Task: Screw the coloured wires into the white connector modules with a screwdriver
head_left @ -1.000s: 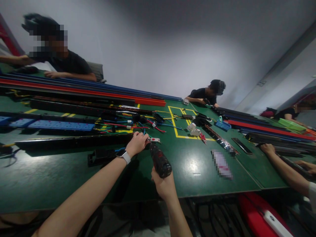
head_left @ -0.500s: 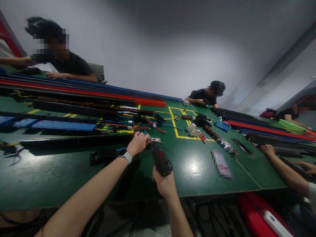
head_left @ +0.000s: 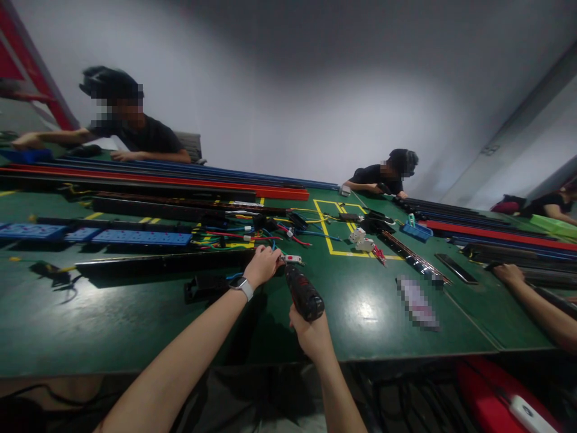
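Note:
My right hand is wrapped round the handle of a black cordless drill. The drill's tip points away from me, at a small white part with a red mark. My left hand, a watch on its wrist, has its fingers closed at the near end of that white part. Its fingertips hide where tip and part meet. Beside the left hand lie a long black rail and a short black housing. Coloured wires with loose ends lie just beyond the fingers.
Blue socket strips and long red bars lie across the green table. To the right are white parts, a phone and a blue tray. A co-worker's hand rests at far right; other people sit opposite.
The view has swung slightly left, so the table's contents appear farther right. Both hands keep their hold at the white part, with the drill's tip still against or near it.

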Demonstrator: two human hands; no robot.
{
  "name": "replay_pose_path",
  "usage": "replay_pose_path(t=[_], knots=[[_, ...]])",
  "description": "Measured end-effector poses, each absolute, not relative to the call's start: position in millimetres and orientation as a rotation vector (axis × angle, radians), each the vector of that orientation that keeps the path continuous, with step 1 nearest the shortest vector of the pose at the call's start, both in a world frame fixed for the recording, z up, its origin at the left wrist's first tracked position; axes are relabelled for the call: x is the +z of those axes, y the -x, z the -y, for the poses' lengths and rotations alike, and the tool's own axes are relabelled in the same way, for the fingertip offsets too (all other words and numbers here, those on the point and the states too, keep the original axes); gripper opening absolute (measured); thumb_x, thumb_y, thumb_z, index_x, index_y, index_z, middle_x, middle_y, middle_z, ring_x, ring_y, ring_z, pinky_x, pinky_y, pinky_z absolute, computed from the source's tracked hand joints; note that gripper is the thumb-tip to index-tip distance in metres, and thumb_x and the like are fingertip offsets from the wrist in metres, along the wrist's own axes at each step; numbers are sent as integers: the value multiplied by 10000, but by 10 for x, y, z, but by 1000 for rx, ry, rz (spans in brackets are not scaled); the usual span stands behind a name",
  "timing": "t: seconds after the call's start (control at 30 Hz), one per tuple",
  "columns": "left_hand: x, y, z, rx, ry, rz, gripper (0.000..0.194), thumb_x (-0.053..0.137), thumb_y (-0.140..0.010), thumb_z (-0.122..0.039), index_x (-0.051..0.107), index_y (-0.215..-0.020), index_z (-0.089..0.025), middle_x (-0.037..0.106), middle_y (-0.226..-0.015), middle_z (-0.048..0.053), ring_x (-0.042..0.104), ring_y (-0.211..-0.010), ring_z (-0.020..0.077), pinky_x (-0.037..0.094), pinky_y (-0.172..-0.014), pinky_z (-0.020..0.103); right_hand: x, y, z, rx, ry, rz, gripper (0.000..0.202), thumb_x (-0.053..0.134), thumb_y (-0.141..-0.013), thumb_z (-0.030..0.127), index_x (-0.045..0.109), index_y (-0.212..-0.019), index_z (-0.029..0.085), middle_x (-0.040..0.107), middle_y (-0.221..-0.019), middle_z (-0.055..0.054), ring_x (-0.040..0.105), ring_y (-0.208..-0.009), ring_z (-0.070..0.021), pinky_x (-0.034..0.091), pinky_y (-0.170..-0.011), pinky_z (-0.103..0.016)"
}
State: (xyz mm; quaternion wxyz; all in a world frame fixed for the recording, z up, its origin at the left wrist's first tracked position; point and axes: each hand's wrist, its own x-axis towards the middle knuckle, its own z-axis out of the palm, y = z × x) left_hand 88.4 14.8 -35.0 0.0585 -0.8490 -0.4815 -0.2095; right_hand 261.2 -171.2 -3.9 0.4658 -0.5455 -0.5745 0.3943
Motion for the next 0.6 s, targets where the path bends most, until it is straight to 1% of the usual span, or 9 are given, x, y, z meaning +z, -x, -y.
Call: replay_pose_path(t=[0.23,0.43,0.6], knots=[[-343,-888,-143,-631,2575,1476,253,476,-1002,-395,633,-1079,-211,680,-954,108,597,-976,277,328,-1025,469,-82,-2613,1714,962,1359,1385,202,603,-911,372,649,-909,176,622,-625,2,609,-598,-185,483,-586,-276],[-350,-893,-150,-635,2574,1464,266,469,-1009,-410,624,-1081,-206,680,-958,98,592,-987,270,325,-1026,466,-13,-2620,1721,979,1337,1383,186,610,-891,349,655,-924,172,620,-625,6,601,-593,-183,477,-582,-276],[-335,-892,-143,-626,2567,1466,243,466,-1010,-368,627,-1092,-205,672,-960,100,593,-984,267,326,-1028,462,23,-2608,1724,968,1358,1365,213,627,-862,349,686,-960,170,625,-595,3,598,-559,-189,477,-563,-279]])
